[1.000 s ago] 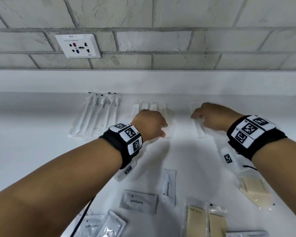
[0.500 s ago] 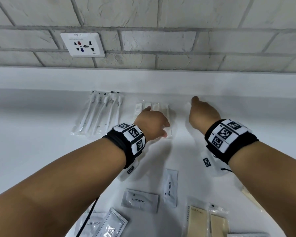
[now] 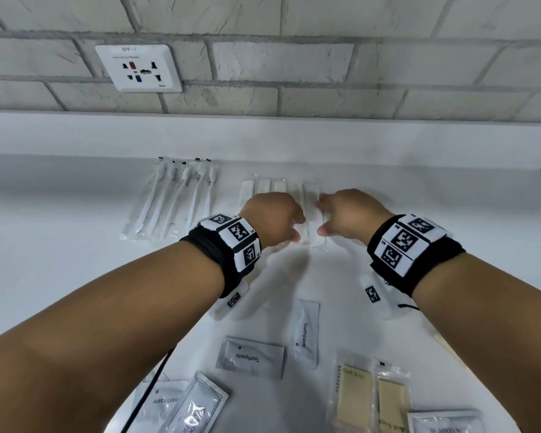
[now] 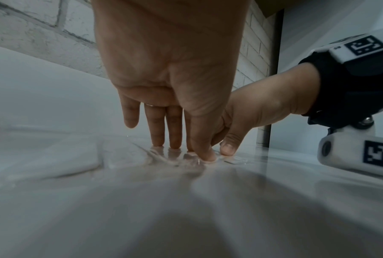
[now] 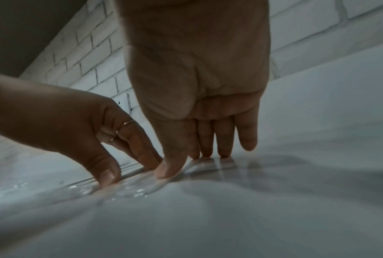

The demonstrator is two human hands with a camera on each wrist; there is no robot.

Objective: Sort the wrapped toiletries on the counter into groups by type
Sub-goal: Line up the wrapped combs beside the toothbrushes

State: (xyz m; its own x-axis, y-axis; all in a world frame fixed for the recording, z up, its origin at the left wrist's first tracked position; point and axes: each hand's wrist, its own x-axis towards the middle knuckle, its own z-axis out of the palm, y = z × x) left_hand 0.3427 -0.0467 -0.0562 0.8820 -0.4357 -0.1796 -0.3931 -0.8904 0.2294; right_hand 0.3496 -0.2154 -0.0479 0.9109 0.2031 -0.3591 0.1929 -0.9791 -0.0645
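Observation:
A row of wrapped white combs lies at the back of the white counter. My left hand presses straight fingertips down on the row's near end. My right hand touches the rightmost wrapped comb from its right side, thumb and fingertips pressing on its clear wrapper. Neither hand lifts anything. Wrapped toothbrushes lie grouped to the left of the combs.
Toothpaste sachets lie near me in the middle, more at the lower left. Tan packets in clear wrap sit lower right. A brick wall with a socket backs the counter.
My right hand has slid the loose wrapped comb leftward until it lies beside the comb row. The left hand has stayed on the row.

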